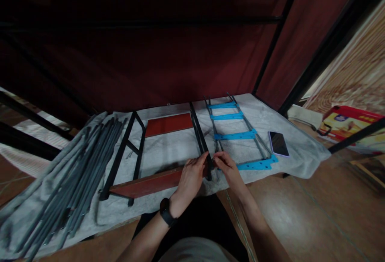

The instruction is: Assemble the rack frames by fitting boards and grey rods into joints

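Observation:
A black metal frame lies on a grey cloth, its two sides joined by a reddish-brown wooden board along the near edge. My left hand is closed over the board's right end, with fingertips against the frame's right side bar. On the outer side of that bar, my right hand pinches close to the joint. Whatever small piece sits between its fingertips is too small to make out. A second, orange-red board spans the far part of the frame.
Several grey metal tubes lie bunched at the left. To the right is a rack of thin rods with blue plastic brackets, and beyond it a phone. Dark bars surround the grey cloth. A red-yellow box stands far right.

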`<state>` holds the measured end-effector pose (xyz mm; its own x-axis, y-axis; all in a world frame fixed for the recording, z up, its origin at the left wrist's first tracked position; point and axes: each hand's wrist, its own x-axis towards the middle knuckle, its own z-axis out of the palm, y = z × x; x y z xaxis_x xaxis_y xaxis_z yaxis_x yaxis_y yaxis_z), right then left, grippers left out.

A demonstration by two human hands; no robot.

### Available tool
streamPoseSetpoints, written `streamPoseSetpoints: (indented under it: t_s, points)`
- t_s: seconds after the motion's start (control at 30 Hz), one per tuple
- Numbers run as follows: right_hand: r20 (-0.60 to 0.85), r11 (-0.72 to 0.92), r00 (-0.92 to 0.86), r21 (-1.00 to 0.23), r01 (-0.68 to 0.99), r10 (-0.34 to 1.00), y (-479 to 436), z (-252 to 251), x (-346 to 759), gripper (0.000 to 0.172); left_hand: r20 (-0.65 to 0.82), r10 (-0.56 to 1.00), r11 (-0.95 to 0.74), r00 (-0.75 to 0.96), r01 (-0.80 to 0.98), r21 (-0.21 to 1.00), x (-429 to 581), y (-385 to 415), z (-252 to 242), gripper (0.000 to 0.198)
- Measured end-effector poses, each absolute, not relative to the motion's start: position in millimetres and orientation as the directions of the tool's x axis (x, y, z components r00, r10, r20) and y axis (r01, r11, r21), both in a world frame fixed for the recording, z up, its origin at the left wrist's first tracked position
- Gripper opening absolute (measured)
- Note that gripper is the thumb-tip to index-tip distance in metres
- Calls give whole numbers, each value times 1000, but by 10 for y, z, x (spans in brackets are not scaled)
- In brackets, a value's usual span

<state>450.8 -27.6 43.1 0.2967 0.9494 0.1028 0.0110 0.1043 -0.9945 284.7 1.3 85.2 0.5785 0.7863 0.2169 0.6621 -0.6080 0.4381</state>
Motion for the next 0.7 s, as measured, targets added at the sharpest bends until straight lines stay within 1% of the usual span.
streamPoseSetpoints:
  t_s: [0.07,0.17,0.27,0.33,0.4,0.53,0.6,0.63,0.7]
  points:
    - [131,119,262,-991,61,956,-285,395,4516,33,216,781,-613,587,651,447,2849,16,852,54]
    - [128,82,287,-982,168,949,-263,354,4492,34,217,779,-614,589,643,458,2847,16,853,54]
    - [132,17,351,-950,313,927,-245,357,4455,44,241,764,-630,598,614,474,2837,13,831,51]
    - [146,-8,380,-927,375,913,-256,379,4438,51,260,753,-644,604,599,476,2830,11,808,50]
    - [135,-15,393,-934,357,909,-284,405,4431,53,266,752,-647,603,597,474,2828,9,793,51]
    - [93,45,378,-990,133,921,-330,426,4438,48,248,763,-632,597,612,475,2834,7,805,54]
    - [92,75,344,-995,61,935,-326,415,4447,47,236,765,-629,599,617,473,2837,8,817,54]
    - [87,72,332,-996,58,939,-319,408,4451,45,233,765,-628,600,618,472,2838,10,821,54]
    - [63,27,332,-993,112,941,-304,397,4457,43,230,766,-626,600,619,474,2839,12,827,55]
